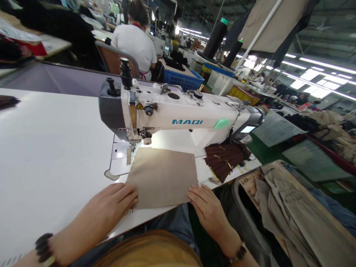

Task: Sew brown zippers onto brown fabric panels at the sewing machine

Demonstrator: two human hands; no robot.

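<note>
A flat beige fabric panel (162, 176) lies on the white sewing table (50, 155), its far left corner under the presser foot (132, 142) of a white sewing machine (178, 113). My left hand (109, 205) rests flat with its fingertips on the panel's near left corner. My right hand (207, 207) lies with its fingers touching the panel's near right corner. Neither hand grips anything.
A pile of brown zippers (225, 157) lies under the machine's right end. A bin with stacked beige fabric pieces (289, 211) stands at my right. A person in a white shirt (136, 42) sits ahead, back turned. A blue crate (182, 79) and thread cones (215, 37) stand behind the machine.
</note>
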